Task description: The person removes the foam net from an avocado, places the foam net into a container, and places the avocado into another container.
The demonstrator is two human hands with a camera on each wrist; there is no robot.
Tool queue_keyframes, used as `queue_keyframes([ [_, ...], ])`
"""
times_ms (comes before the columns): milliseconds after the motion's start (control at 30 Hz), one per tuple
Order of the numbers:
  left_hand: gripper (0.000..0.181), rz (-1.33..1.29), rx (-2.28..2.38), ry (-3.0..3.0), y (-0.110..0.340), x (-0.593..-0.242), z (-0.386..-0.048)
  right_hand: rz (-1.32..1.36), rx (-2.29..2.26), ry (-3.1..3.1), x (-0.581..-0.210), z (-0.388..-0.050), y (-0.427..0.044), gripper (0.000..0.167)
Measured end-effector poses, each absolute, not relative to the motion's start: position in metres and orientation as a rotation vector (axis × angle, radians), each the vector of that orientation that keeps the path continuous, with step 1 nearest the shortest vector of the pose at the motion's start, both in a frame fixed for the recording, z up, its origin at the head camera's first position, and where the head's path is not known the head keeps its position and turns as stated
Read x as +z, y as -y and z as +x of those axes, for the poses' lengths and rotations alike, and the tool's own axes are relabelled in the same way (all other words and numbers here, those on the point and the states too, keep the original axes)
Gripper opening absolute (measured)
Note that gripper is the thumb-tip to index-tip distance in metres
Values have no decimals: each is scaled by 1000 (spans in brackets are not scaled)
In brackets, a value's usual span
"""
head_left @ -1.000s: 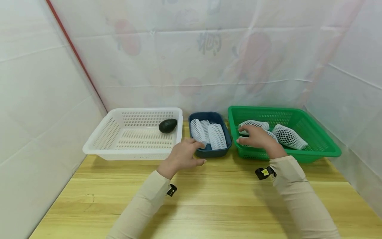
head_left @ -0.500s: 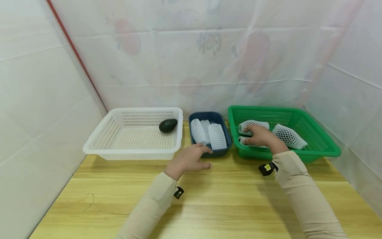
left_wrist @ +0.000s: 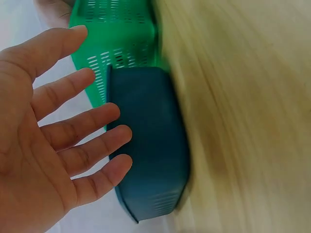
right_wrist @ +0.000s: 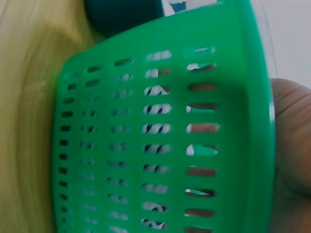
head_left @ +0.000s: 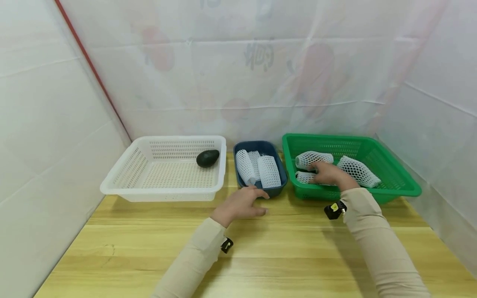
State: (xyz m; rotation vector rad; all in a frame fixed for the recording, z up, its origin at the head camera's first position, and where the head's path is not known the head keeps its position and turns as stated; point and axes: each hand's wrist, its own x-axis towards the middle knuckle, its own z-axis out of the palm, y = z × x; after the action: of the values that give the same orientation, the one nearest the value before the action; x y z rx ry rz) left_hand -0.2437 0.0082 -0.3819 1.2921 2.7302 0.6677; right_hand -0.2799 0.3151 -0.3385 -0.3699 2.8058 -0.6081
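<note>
My right hand (head_left: 329,174) reaches into the green basket (head_left: 400,191), its fingers and thumb curled round the nearest white foam fruit net (head_left: 304,177). Most of that net is under the hand, and whatever is inside it is hidden. Behind it lies a second foam net (head_left: 313,158), and to the right a third one (head_left: 358,170). My left hand (head_left: 240,204) hovers in front of the navy basket (head_left: 277,191), fingers spread and holding nothing. In the left wrist view its palm (left_wrist: 34,160) is bare. Several white foam nets (head_left: 269,171) lie in the navy basket.
A white basket (head_left: 164,191) stands at the left with a dark avocado (head_left: 207,158) in its right end. All three baskets sit in a row along the back of the wooden table (head_left: 275,256), before a white sheet wall (head_left: 231,74).
My right hand has lowered and shifted slightly right, settling onto the nearest foam net. My left hand has drawn back from the navy basket, toward me and a little right.
</note>
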Motion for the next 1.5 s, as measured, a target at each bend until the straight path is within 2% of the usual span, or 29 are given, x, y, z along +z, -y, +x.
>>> queue_keyframes([
  [567,47,1088,491,-2691,-21,-399,-250,-394,-488,-2739,-351,-299,-322,47],
  [800,47,1100,535,-2680,-21,-401,-250,-406,-476,-2743,-355,-299,-324,45],
  [1133,44,1201,589,-2706,-18,-379,-244,-331,-604,-2808,-336,-287,-322,66],
  [1500,46,1221,521,-2714,-21,-370,-241,-372,-650,-2870,-327,-282,-320,64],
])
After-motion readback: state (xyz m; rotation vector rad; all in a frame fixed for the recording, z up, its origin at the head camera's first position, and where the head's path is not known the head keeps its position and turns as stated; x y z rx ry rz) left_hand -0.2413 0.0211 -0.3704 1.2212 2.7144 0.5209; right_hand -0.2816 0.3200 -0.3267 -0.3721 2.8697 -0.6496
